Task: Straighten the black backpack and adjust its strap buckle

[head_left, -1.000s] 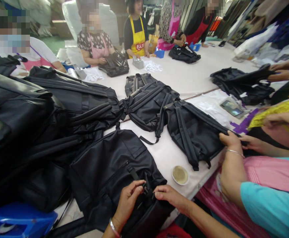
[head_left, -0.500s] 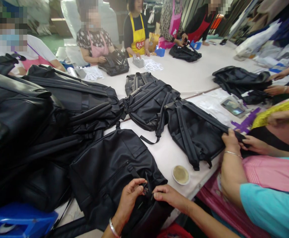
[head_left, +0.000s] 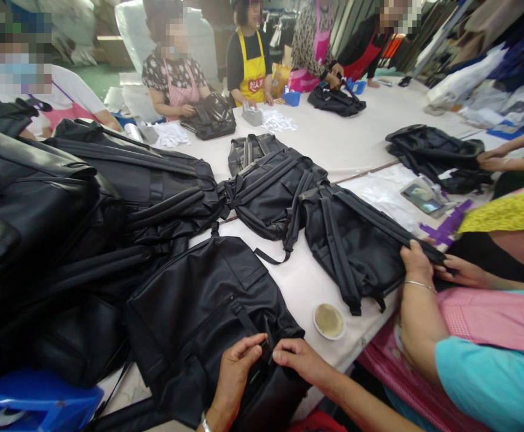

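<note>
A black backpack [head_left: 208, 306] lies in front of me on the white table [head_left: 329, 144], its near end hanging over the table edge. My left hand [head_left: 237, 372] is closed in a pinch on a strap or buckle at that near end. My right hand [head_left: 300, 360] is closed on the same spot, fingertips almost meeting the left ones. What the fingers grip is small and mostly hidden.
A heap of black backpacks [head_left: 64, 204] fills the left. More backpacks [head_left: 347, 240] lie in the middle; a co-worker's hands [head_left: 417, 261] at right hold one. A small round dish [head_left: 328, 320] sits near the edge. Other people work around the table. A blue stool [head_left: 28, 402] is lower left.
My hands have drawn slightly closer together and lower on the backpack's near end. The co-worker at right shifted grip on their backpack a little.
</note>
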